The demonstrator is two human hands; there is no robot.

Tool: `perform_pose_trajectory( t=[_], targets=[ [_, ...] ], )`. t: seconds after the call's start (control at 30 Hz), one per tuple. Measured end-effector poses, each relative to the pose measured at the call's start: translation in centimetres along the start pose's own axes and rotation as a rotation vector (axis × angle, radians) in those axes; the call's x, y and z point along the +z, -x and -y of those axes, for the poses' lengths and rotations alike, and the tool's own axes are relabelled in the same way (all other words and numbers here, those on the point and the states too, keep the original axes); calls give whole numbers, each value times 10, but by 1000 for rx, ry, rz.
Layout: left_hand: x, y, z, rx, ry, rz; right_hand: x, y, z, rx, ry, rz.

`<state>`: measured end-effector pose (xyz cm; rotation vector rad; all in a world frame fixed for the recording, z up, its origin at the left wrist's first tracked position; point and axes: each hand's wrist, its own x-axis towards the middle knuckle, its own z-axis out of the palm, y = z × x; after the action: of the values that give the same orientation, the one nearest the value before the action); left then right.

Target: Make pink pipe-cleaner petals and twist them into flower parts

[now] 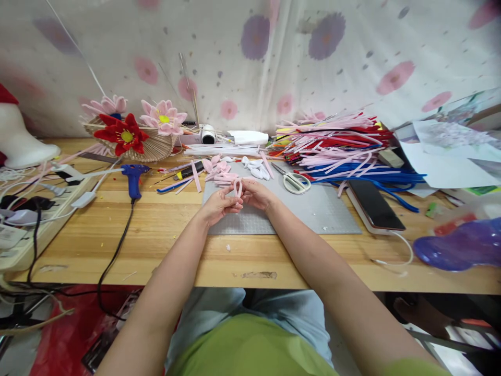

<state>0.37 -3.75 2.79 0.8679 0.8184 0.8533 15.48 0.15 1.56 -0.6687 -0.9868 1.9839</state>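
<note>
A pink chenille-stem loop is held above the grey cutting mat, its long axis nearly upright in the view, rounded end uppermost. The fingers of the left hand and right hand pinch its lower part.

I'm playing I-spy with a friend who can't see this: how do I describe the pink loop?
Find the grey mat on the wooden table. Over it, the left hand and right hand come together. The pink loop is held up between them, unlike the pink pieces lying beyond.
</note>
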Motion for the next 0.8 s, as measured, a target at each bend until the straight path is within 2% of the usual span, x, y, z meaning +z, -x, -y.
perform_pose_trajectory(
  t=[0.33,0.8],
  targets=[
    [4,-1,3,34,-89,-8,4,0,1,8,-78,-17],
    [4,0,4,35,-119,-18,-1,-2,-2,3,-61,-11]
  ],
)
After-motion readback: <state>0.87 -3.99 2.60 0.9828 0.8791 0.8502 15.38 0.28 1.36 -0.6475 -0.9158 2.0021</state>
